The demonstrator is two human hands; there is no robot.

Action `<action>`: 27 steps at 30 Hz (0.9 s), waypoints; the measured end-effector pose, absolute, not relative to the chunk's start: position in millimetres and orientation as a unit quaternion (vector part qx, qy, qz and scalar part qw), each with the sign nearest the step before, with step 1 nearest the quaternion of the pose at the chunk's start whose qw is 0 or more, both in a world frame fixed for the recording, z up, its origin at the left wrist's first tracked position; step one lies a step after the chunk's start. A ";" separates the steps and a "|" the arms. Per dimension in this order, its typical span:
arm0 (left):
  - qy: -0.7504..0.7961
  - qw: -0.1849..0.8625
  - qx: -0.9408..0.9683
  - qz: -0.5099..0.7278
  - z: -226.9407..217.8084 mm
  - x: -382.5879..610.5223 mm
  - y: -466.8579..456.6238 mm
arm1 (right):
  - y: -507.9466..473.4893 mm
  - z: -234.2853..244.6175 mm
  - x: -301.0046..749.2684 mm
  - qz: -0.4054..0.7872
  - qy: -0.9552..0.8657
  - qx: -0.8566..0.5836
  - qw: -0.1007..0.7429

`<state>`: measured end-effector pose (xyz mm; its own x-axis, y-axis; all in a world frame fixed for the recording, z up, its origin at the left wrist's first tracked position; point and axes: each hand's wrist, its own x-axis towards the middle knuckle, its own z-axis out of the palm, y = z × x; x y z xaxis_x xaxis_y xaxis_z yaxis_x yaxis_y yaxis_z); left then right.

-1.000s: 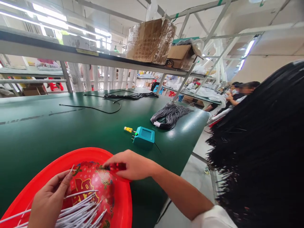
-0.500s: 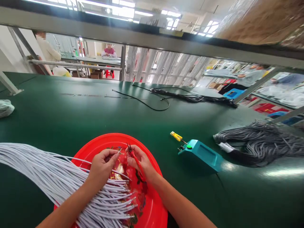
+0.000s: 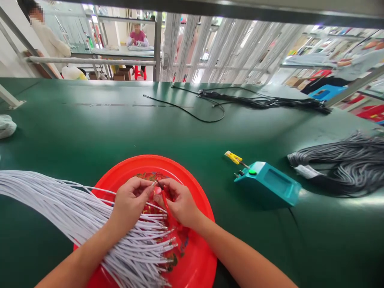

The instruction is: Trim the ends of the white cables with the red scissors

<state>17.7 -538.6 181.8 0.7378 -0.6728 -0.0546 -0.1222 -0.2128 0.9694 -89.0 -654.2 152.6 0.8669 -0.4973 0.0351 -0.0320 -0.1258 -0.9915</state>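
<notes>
My left hand (image 3: 132, 200) pinches the end of one white cable between thumb and fingertips, above a red round tray (image 3: 201, 192). In my right hand (image 3: 181, 202) is a pair of red-handled snips (image 3: 164, 200), with dark narrow tips touching or close beside that cable end. The fingers partly hide both the tips and the cable end. A thick bundle of white cables (image 3: 69, 208) comes in from the left, passes under my left forearm and fans out over the tray, its metal-looking ends pointing right.
Right of the tray stands a teal device (image 3: 270, 184) with a yellow clip (image 3: 233, 157) on a stem. Grey cables (image 3: 351, 168) lie coiled beyond it. Black cables (image 3: 258, 102) stretch across the back of the green table (image 3: 105, 136). People sit and stand behind the frame.
The snips' tips have come over to the cable end at my left fingertips, and the hands are closer together. My view has tipped downward, with the scene shifting up.
</notes>
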 end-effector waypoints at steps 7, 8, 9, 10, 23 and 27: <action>-0.277 0.555 0.745 -0.245 180.9 17.2 -539.2 | -653.0 157.0 -90.4 -0.201 0.157 -0.789 0.559; -0.281 0.550 0.749 -0.242 180.5 17.3 -539.2 | -653.0 157.0 -90.3 -0.203 0.156 -0.792 0.554; -0.284 0.547 0.750 -0.239 180.1 17.4 -539.1 | -652.9 156.8 -90.1 -0.204 0.156 -0.795 0.550; -0.287 0.546 0.751 -0.236 179.7 17.4 -538.8 | -652.8 156.4 -90.0 -0.205 0.155 -0.797 0.547; -0.320 0.515 0.769 -0.205 180.9 17.1 -536.8 | -654.7 161.3 -91.4 -0.198 0.150 -0.825 0.508; -0.327 0.510 0.770 -0.201 180.2 17.0 -536.8 | -653.1 162.8 -91.3 -0.188 0.161 -0.814 0.525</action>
